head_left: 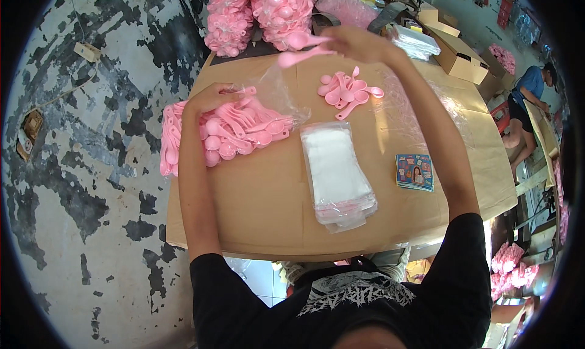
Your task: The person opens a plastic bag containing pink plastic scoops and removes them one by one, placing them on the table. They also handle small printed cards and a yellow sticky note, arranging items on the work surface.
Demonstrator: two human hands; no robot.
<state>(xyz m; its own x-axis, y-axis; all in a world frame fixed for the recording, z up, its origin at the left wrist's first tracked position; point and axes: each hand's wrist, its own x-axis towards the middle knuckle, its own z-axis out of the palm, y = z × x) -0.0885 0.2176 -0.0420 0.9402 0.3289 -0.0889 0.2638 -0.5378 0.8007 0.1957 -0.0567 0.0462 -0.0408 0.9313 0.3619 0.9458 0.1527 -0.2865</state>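
My right hand (353,44) is raised over the far part of the table, its fingers closed on two pink spoons (298,56) whose bowls point left and are slightly blurred. At the left, my left hand (213,98) rests on a heap of pink spoons (244,126), with one spoon's end (248,91) at its curled fingertips. A clear plastic bag (277,96) lies open behind this heap. Below my right hand sits a smaller pile of pink spoons (347,93). Between my forearms lies a stack of clear plastic pouches (335,169), with small printed cards (415,171) to its right.
Brown paper covers the table (256,218). Bulging bags of pink spoons (280,14) stand at the far edge. Cardboard boxes (454,50) and a stack of clear bags (414,41) are at the far right. Beyond them another person (527,99) sits. A peeling wall (91,184) borders the left.
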